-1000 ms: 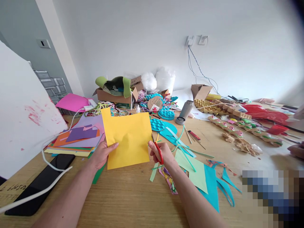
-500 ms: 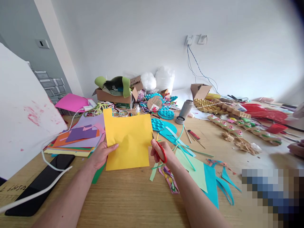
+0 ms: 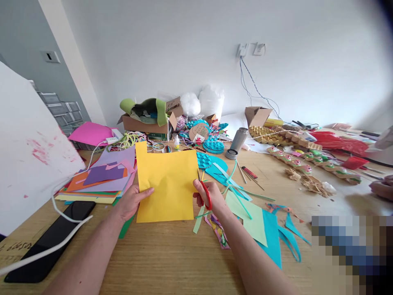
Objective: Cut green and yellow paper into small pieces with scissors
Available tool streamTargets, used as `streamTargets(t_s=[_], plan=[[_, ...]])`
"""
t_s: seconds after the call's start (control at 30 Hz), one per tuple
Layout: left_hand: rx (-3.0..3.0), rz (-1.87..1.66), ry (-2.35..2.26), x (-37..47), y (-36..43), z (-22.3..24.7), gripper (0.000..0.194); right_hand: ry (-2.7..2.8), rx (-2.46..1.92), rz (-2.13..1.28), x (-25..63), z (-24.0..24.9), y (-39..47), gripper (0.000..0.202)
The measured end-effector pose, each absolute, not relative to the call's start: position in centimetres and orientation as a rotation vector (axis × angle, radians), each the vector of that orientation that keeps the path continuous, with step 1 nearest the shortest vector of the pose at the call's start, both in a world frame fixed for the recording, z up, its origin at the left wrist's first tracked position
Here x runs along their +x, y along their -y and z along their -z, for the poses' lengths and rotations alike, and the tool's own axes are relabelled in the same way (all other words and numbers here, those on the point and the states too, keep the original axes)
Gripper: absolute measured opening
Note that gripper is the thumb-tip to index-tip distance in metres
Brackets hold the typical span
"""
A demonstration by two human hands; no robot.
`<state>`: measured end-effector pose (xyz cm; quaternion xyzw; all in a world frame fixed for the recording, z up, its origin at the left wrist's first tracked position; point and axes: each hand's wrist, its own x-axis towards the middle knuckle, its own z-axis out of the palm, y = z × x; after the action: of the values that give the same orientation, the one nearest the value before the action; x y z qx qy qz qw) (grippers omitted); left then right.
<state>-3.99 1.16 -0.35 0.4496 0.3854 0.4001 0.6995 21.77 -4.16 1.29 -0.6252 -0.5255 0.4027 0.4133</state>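
A sheet of yellow paper (image 3: 168, 184) stands tilted up in front of me, with a narrow tab rising at its upper left corner. My left hand (image 3: 132, 200) pinches its left edge, thumb on the near face and fingers hidden behind. At the right edge, my right hand (image 3: 210, 196) is closed round red-handled scissors (image 3: 208, 196). Their dark blades point up beside the paper's right edge; whether they touch it I cannot tell. Pale green paper (image 3: 247, 217) and blue sheets (image 3: 272, 233) lie by my right forearm.
Coloured papers (image 3: 104, 176) are stacked at left, near a black phone (image 3: 52, 241) and white cable. A grey flask (image 3: 239, 141) stands behind my right hand. Painted egg-carton strips (image 3: 307, 164) lie at right, and another person's hand (image 3: 382, 188) shows at the right edge.
The view has shifted slightly. The yellow paper and both hands keep nearly the same pose, with the right hand and scissors turned a little at the paper's right edge.
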Motion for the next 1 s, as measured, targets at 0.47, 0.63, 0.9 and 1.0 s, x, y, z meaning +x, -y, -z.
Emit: streamTargets(t_s=[0.47, 0.63, 0.9, 1.0], plan=[[1.028, -0.888, -0.841, -3.92, -1.13, 0.24, 0.049, 1.342, -1.586, -0.954, 21.31, -2.15, 4.41, 0.063], [1.022, -0.888, -0.837, -3.97, -1.15, 0.28, 0.051, 1.341, -1.588, -0.949, 21.48, -1.80, 4.30, 0.062], [0.982, -0.882, -0.846, -3.97, -0.89, 0.09, 0.061, 1.337, -1.545, -0.974, 21.63, -1.61, 4.29, 0.063], [0.964, -0.848, -0.850, -3.94, -0.72, -0.12, 0.062, 1.329, -1.554, -0.996, 21.56, -1.91, 4.40, 0.063]])
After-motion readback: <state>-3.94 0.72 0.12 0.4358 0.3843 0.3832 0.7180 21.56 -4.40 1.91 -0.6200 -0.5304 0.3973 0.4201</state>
